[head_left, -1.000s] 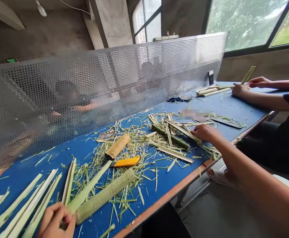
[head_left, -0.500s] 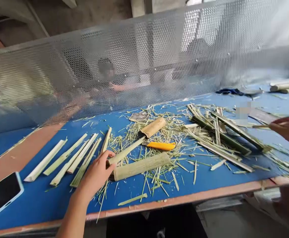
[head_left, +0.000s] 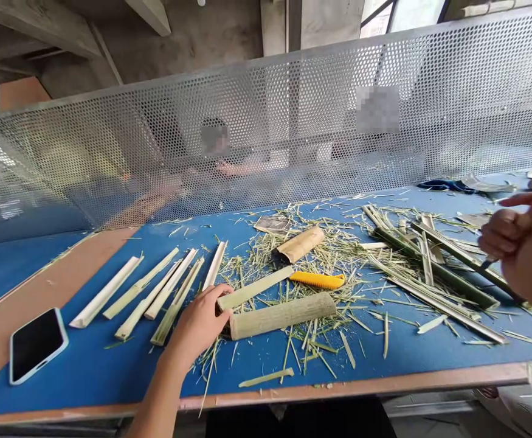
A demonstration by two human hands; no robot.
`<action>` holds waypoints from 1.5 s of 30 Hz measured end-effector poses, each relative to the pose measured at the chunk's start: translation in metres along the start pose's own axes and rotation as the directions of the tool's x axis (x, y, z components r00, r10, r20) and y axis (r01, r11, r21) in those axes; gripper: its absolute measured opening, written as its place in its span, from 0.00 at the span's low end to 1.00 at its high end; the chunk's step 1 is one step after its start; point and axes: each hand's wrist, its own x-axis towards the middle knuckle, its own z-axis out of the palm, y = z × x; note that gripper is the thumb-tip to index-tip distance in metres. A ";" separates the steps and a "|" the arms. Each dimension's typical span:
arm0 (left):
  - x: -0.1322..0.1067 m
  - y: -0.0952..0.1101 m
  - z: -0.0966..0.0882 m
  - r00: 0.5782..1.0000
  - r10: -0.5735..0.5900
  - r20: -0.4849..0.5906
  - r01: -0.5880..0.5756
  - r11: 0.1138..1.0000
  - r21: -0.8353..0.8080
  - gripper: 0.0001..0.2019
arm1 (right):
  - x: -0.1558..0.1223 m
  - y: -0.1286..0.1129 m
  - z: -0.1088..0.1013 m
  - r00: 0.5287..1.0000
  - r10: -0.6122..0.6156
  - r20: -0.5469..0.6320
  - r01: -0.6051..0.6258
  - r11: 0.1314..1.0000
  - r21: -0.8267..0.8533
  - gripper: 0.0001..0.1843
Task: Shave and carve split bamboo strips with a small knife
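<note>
My left hand (head_left: 204, 319) is closed around the near end of a pale split bamboo strip (head_left: 261, 287), which slants over the shavings. Just below that strip lies a thicker bamboo piece (head_left: 284, 316). The far end of the strip is close to a yellow-handled knife (head_left: 318, 280), and a tan bamboo tube (head_left: 301, 243) rests behind it. At the right edge, my right hand (head_left: 512, 237) is raised above the table with curled fingers. A small dark end shows under those fingers; the rest of what it holds is hidden.
Several split bamboo strips (head_left: 133, 301) lie in a row at the left, beside a phone (head_left: 38, 347). Green bamboo lengths (head_left: 436, 277) are heaped at the right among shavings. A perforated metal screen (head_left: 256, 134) stands along the back, with people behind it.
The view has swung left, so the table things appear shifted right. My right hand has come closer and looks larger, its fingers more curled. My left hand keeps its hold on the strip.
</note>
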 end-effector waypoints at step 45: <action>0.002 -0.039 0.037 0.971 -0.162 -0.178 0.073 0.903 -0.424 0.10 | -0.234 0.067 0.270 0.382 -0.005 0.924 -0.585 0.773 0.246 0.28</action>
